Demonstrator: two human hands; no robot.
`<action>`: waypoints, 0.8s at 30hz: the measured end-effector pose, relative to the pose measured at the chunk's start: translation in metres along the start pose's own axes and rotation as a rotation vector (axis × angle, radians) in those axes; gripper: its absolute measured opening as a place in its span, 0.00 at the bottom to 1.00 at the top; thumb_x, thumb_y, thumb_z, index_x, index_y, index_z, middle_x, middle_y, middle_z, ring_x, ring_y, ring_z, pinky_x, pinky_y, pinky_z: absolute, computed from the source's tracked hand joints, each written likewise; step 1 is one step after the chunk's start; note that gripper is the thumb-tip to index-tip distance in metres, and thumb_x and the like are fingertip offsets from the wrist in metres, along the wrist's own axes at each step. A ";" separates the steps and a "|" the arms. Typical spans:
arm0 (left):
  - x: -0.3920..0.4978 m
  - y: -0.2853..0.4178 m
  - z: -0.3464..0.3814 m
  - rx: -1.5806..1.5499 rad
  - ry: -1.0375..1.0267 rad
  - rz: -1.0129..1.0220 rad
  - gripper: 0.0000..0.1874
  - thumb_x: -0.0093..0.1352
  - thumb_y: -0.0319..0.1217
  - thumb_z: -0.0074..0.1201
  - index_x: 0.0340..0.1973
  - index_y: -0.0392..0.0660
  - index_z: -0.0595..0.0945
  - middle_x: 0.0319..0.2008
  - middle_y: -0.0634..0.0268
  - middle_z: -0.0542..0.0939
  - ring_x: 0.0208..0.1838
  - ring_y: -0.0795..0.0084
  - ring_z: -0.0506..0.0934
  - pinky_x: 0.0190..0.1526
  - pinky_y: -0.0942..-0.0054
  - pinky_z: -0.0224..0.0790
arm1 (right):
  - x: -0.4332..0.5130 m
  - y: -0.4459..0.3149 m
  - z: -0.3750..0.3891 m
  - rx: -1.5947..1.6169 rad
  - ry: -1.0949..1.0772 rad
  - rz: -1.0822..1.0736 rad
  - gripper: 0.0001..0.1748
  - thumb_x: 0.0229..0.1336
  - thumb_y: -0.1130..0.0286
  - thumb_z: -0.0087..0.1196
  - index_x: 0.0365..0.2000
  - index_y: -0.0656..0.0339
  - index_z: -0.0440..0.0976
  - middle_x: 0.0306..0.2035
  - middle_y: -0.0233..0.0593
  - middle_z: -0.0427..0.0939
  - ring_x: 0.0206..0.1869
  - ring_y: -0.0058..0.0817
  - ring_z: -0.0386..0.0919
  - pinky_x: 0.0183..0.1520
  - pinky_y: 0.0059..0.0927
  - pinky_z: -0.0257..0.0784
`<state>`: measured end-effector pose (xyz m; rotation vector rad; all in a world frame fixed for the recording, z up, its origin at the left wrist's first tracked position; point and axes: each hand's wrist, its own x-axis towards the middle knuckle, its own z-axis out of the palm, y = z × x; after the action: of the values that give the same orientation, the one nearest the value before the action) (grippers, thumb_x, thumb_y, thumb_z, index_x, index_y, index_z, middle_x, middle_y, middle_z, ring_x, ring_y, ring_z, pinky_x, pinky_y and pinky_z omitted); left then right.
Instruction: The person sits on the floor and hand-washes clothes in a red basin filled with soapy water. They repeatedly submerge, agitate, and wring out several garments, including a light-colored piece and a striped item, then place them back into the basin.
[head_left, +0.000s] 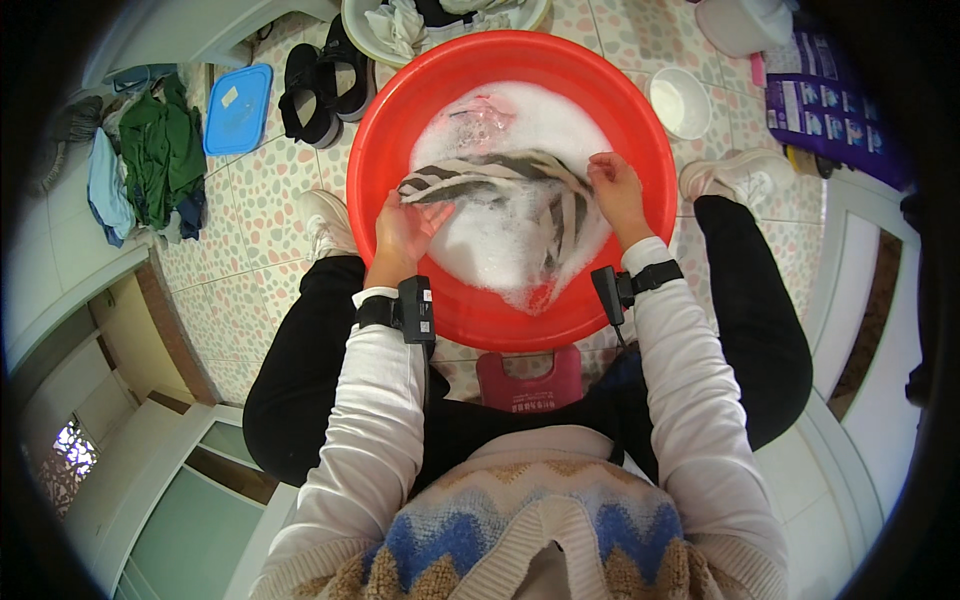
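Observation:
A wide red plastic basin (652, 187) full of white suds stands on the floor before me. Across the foam lies a wet striped cloth (517, 169) in dark and pale bands, part of it sunk in the suds. My left hand (409, 229), at the basin's left side, holds the cloth's left end, palm turned up. My right hand (619, 191) has its fingers curled at the cloth's right edge; whether they grip it cannot be told. Something pinkish (484, 116) shows through the foam at the back.
Behind the basin is a pale tub (360, 45) of clothes. Black shoes (307, 97), a blue lid (238, 109) and hanging clothes (161, 150) are at left. A white bowl (679, 103) and purple package (832, 105) lie right; a red plastic stool (531, 386) is nearer me.

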<state>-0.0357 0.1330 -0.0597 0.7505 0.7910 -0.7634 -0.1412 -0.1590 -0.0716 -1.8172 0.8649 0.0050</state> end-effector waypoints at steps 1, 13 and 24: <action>0.002 0.001 0.000 0.019 0.028 0.007 0.25 0.73 0.44 0.21 0.53 0.38 0.64 0.55 0.47 0.66 0.55 0.47 0.68 0.55 0.51 0.62 | 0.001 0.000 0.001 -0.060 0.087 -0.074 0.09 0.53 0.71 0.48 0.32 0.65 0.73 0.27 0.41 0.77 0.29 0.28 0.76 0.35 0.28 0.70; 0.010 0.004 -0.002 -0.304 0.116 0.162 0.18 0.69 0.35 0.29 0.42 0.35 0.70 0.44 0.50 0.73 0.43 0.55 0.75 0.56 0.48 0.60 | -0.081 0.046 0.090 -0.812 -0.598 -0.108 0.14 0.48 0.70 0.48 0.36 0.61 0.75 0.59 0.49 0.55 0.55 0.50 0.62 0.57 0.44 0.59; 0.023 -0.020 -0.031 0.145 0.342 0.046 0.19 0.68 0.46 0.39 0.42 0.44 0.71 0.39 0.56 0.72 0.42 0.59 0.71 0.48 0.50 0.63 | -0.118 0.014 0.078 -0.483 -0.549 -0.589 0.09 0.47 0.71 0.46 0.20 0.66 0.73 0.28 0.50 0.74 0.31 0.46 0.74 0.37 0.45 0.67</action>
<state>-0.0508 0.1411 -0.0992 1.0433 1.0293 -0.6637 -0.2060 -0.0323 -0.0695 -2.2993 -0.0883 0.3451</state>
